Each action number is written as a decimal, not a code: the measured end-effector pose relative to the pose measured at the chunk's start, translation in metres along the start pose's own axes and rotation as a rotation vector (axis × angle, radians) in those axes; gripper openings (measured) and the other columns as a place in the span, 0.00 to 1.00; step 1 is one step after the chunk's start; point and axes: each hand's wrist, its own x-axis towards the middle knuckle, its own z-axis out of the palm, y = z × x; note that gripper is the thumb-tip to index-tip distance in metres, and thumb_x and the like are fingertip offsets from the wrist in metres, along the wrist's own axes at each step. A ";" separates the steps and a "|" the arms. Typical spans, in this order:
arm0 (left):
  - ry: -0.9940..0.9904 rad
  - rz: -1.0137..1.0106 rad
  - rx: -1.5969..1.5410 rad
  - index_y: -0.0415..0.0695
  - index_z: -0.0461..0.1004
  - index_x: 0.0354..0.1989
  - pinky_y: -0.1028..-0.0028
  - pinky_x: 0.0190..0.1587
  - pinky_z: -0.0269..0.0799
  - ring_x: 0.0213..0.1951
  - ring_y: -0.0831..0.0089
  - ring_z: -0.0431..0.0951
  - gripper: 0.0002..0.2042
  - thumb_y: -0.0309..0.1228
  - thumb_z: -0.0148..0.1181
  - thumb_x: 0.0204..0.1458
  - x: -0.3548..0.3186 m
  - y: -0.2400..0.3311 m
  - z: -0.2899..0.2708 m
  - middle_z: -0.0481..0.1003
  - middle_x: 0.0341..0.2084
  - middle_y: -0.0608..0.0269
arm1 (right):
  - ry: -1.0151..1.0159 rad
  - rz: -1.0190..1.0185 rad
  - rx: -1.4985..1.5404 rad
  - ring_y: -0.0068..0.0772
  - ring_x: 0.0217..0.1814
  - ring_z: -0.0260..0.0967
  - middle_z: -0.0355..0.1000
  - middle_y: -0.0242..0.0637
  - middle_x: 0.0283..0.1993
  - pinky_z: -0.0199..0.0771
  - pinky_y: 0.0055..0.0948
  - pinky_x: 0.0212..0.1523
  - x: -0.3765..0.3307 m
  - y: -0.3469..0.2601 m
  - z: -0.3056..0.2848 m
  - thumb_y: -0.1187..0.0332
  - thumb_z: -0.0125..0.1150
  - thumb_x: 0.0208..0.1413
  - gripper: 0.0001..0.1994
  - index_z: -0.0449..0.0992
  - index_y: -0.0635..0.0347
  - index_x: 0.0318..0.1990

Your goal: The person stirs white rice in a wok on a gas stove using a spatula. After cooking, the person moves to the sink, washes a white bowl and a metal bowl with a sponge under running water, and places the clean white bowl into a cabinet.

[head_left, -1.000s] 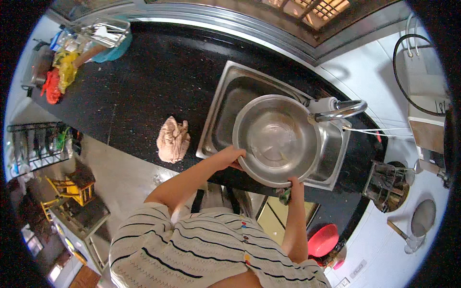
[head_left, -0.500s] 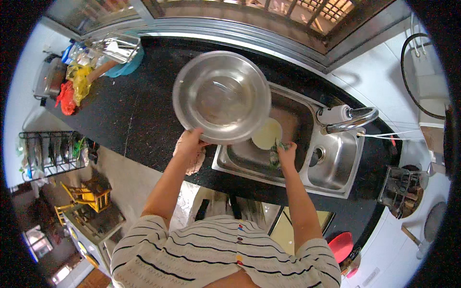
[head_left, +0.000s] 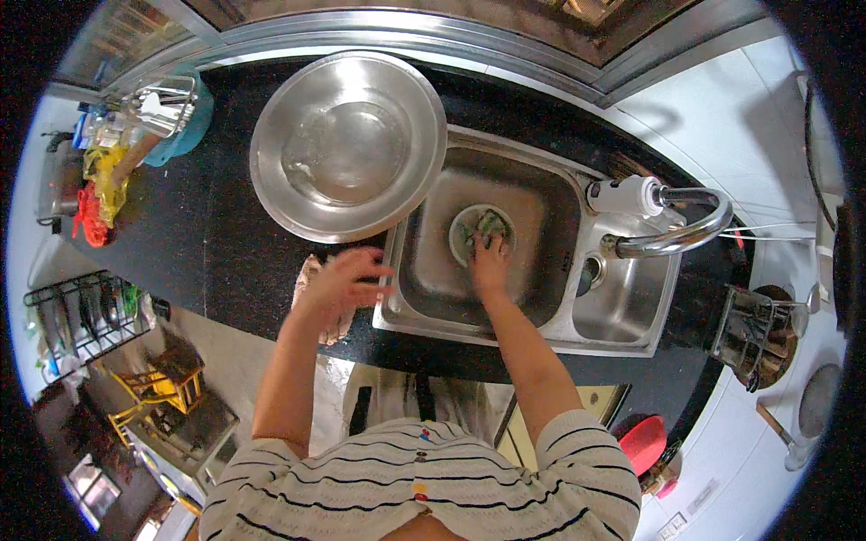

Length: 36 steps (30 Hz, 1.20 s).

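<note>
My right hand [head_left: 489, 261] in sink [head_left: 541, 194], fingers closed on green scrubber [head_left: 490, 223] over small round dish [head_left: 469, 233]. My left hand [head_left: 347, 279] open, fingers spread, just near steel bowl [head_left: 347, 144] sitting mouth-up on black counter [head_left: 225, 243], left of sink; round, no long axis.

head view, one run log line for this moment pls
left hand: empty, open, over counter by bowl | right hand: in sink, on scrubber in small dish | bowl: upright on counter
</note>
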 end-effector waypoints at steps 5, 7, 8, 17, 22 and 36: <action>-0.055 0.172 0.533 0.47 0.50 0.67 0.64 0.48 0.74 0.53 0.59 0.71 0.34 0.43 0.57 0.55 0.122 -0.097 0.038 0.65 0.58 0.49 | -0.031 0.163 0.149 0.61 0.61 0.58 0.50 0.53 0.65 0.65 0.50 0.57 0.012 -0.003 -0.011 0.70 0.62 0.49 0.33 0.58 0.56 0.65; 0.257 0.141 0.600 0.47 0.45 0.68 0.60 0.48 0.73 0.53 0.55 0.70 0.39 0.44 0.60 0.51 0.205 -0.151 0.030 0.61 0.60 0.48 | 0.070 0.233 0.204 0.63 0.61 0.59 0.49 0.55 0.66 0.63 0.51 0.59 0.034 -0.005 0.021 0.72 0.60 0.50 0.33 0.56 0.60 0.65; 0.210 0.073 0.501 0.46 0.46 0.68 0.58 0.46 0.74 0.52 0.55 0.70 0.40 0.44 0.60 0.51 0.231 -0.160 0.029 0.61 0.60 0.48 | 0.099 0.225 0.245 0.63 0.62 0.58 0.49 0.56 0.66 0.62 0.50 0.60 0.040 -0.005 0.029 0.73 0.59 0.51 0.33 0.55 0.61 0.65; 0.167 0.134 0.125 0.53 0.49 0.66 0.58 0.35 0.78 0.50 0.54 0.70 0.35 0.39 0.60 0.51 0.303 -0.186 0.035 0.63 0.55 0.53 | -0.034 -0.169 0.607 0.61 0.64 0.57 0.58 0.59 0.62 0.59 0.47 0.62 0.050 0.007 0.050 0.71 0.58 0.54 0.22 0.66 0.63 0.56; 0.228 0.233 0.402 0.53 0.47 0.66 0.49 0.37 0.78 0.53 0.48 0.69 0.34 0.29 0.58 0.52 0.304 -0.200 0.025 0.62 0.56 0.50 | -0.428 -0.191 -0.047 0.53 0.48 0.70 0.65 0.51 0.52 0.70 0.49 0.49 0.049 0.018 -0.015 0.73 0.56 0.52 0.19 0.68 0.63 0.52; -0.047 0.074 0.185 0.68 0.29 0.67 0.46 0.40 0.79 0.55 0.44 0.66 0.42 0.15 0.42 0.52 0.245 -0.149 0.058 0.50 0.62 0.51 | -0.307 -0.410 0.311 0.51 0.42 0.73 0.65 0.49 0.54 0.75 0.42 0.39 0.037 0.053 0.026 0.67 0.63 0.48 0.23 0.65 0.64 0.52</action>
